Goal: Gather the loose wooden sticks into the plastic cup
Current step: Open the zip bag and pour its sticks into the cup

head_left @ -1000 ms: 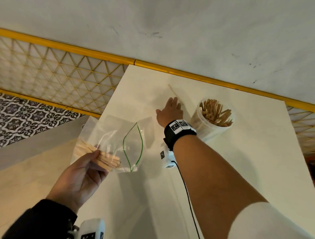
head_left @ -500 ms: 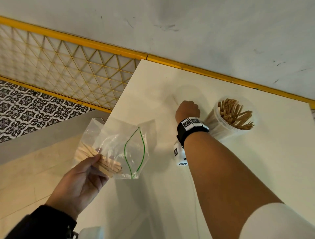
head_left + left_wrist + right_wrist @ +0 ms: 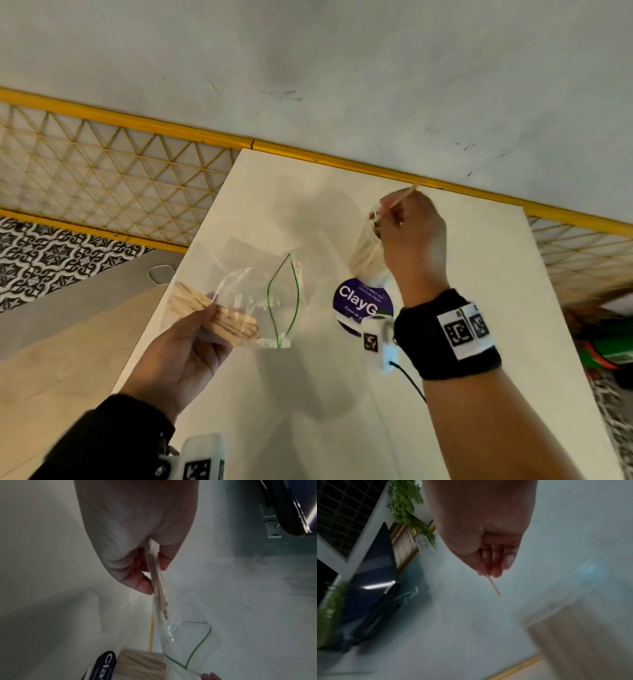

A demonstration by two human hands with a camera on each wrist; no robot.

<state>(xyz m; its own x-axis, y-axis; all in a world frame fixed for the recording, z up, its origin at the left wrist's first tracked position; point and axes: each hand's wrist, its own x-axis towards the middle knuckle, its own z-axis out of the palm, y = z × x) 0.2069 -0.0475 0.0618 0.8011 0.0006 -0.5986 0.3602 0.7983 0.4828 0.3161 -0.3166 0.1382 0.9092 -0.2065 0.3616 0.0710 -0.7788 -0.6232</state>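
My right hand (image 3: 407,229) pinches one thin wooden stick (image 3: 402,198) between its fingertips (image 3: 489,572), and the stick (image 3: 494,585) pokes out past them. That hand hovers over the clear plastic cup (image 3: 364,255), which carries a purple label (image 3: 359,303) and is mostly hidden behind the hand. A blurred mass of sticks in the cup (image 3: 142,665) shows in the left wrist view. My left hand (image 3: 191,346) grips a clear zip bag (image 3: 253,294) with a green seal line, pinching a bundle of flat wooden sticks (image 3: 222,318) through the plastic (image 3: 159,588).
The white table (image 3: 342,394) runs to a yellow-edged wall (image 3: 342,164) at the back. A yellow lattice panel (image 3: 102,185) and patterned floor tiles (image 3: 51,260) lie to the left. Red and green clutter (image 3: 603,342) sits off the table's right edge.
My right hand closed on the loose stick at the back of the table, lifted it and carried it right over the cup. The left hand still holds the bag.
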